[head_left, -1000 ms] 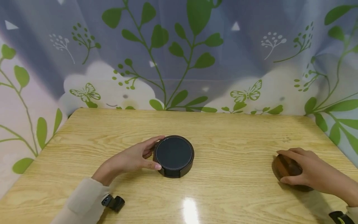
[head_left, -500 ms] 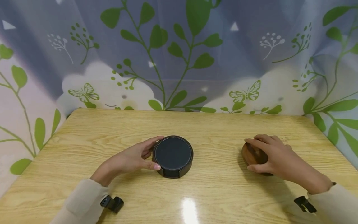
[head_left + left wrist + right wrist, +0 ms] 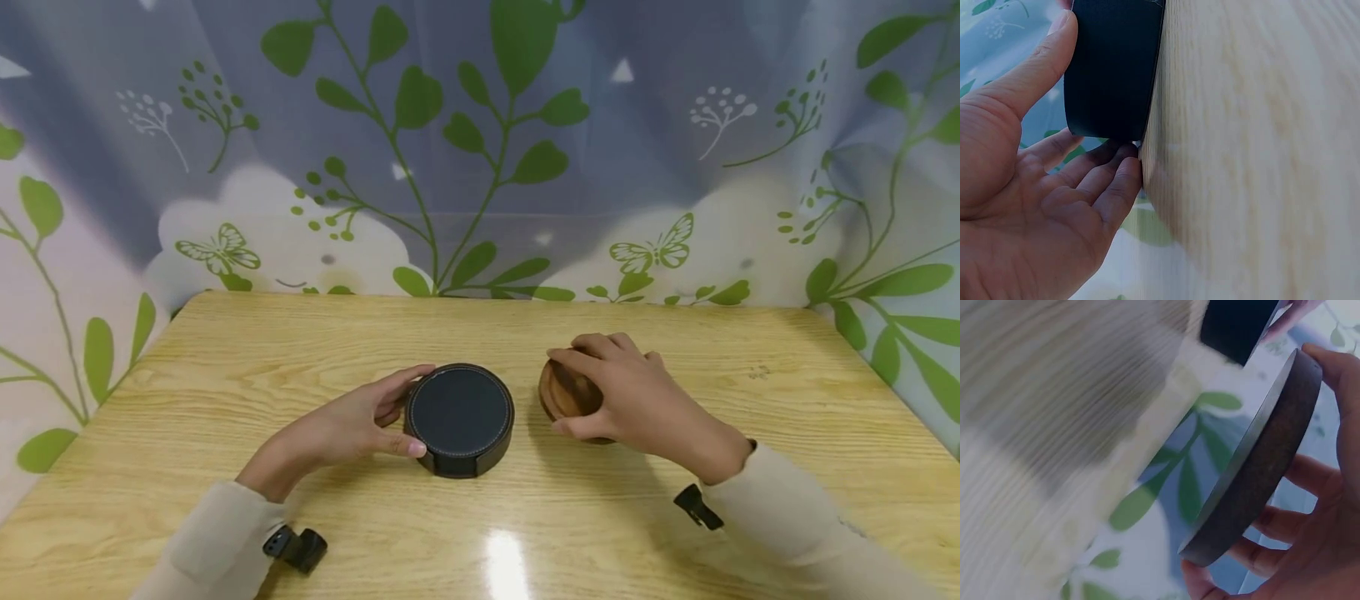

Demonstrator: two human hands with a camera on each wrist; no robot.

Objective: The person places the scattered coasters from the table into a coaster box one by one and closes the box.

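Note:
A round black coaster holder [image 3: 461, 412] with a stitched top and a notch in its front wall stands on the wooden table. My left hand [image 3: 341, 429] grips its left side, thumb at the front and fingers behind; in the left wrist view the thumb presses the dark wall [image 3: 1113, 69]. Just to its right, my right hand [image 3: 637, 396] holds a round brown wooden disc [image 3: 561, 393] by the rim. The right wrist view shows this thick-edged disc [image 3: 1260, 469] raised off the table with a pale underside, apart from the holder. The palm hides part of its top.
The light wood table [image 3: 300, 333] reaches back to a curtain [image 3: 480, 167] printed with leaves and butterflies. A black strap device [image 3: 296, 547] sits at my left cuff, another [image 3: 699, 507] at my right. Lamp glare marks the table's front middle.
My right hand has carried the wooden disc leftward from the right side of the table to beside the coaster holder. The left hand keeps its grip on the holder, which stays in place.

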